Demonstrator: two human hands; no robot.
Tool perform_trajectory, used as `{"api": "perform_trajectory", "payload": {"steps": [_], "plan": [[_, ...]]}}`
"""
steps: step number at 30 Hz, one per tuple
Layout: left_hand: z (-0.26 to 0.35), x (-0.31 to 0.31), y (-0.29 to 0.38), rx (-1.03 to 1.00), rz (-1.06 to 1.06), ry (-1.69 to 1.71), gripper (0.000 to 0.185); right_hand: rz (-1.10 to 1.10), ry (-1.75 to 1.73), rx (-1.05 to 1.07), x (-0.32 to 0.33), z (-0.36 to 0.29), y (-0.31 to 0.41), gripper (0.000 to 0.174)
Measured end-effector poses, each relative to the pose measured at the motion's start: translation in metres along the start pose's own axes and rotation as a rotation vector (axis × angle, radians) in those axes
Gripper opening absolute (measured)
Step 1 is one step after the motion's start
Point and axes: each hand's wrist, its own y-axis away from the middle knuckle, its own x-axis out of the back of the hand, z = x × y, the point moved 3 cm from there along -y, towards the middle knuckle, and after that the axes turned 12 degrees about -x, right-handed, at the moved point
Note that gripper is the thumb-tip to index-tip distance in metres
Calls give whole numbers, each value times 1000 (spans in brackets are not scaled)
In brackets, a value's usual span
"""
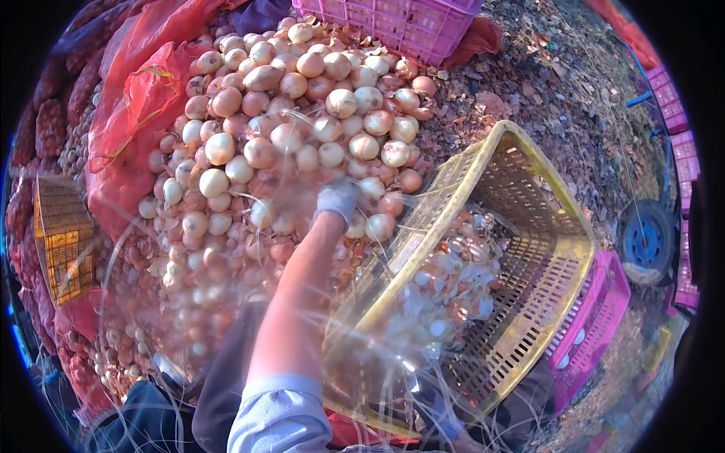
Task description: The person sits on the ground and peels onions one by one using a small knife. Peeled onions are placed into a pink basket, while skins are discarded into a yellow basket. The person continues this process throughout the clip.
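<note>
Reaching out over a heap of onions [286,139], my left hand [337,199] wears a pale glove. It is blurred among the onions, and its fingers are too hidden to show whether they hold one. My right hand [444,416], also gloved, is low at the near side of a yellow plastic crate [538,283]. A shiny, narrow metal thing [412,374], perhaps a blade, shows just above it; glare and pale strands obscure the grip. The crate is tilted, its opening facing right, with onion skins and trimmed pale pieces [459,272] inside.
A magenta crate [391,25] stands behind the heap, another magenta crate [600,317] beside the yellow one. Red mesh sacking [136,119] borders the left, near an orange crate [65,243]. Dry skins [510,85] litter the ground; a blue-hubbed wheel [645,240] is far right.
</note>
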Motion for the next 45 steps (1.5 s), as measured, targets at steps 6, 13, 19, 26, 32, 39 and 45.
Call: {"api": "perform_trajectory", "payload": {"steps": [6,13,19,26,32,39,45], "plan": [[-11,-38,33,-85,232,-53,25,211,246,306,25,12,-32,31],[5,3,105,190,30,266,56,193,404,566,-11,1,6,36],[-20,54,194,183,162,1569,56,83,528,716,9,12,-18,31],[29,88,304,20,306,1757,67,-54,570,969,-40,23,13,36],[158,174,361,-95,75,1925,83,181,907,1348,-87,49,62,43],[219,133,398,-30,281,2014,77,453,1194,1760,-66,80,51,47],[241,92,422,75,261,2335,71,708,1388,1962,-61,108,63,49]]}}
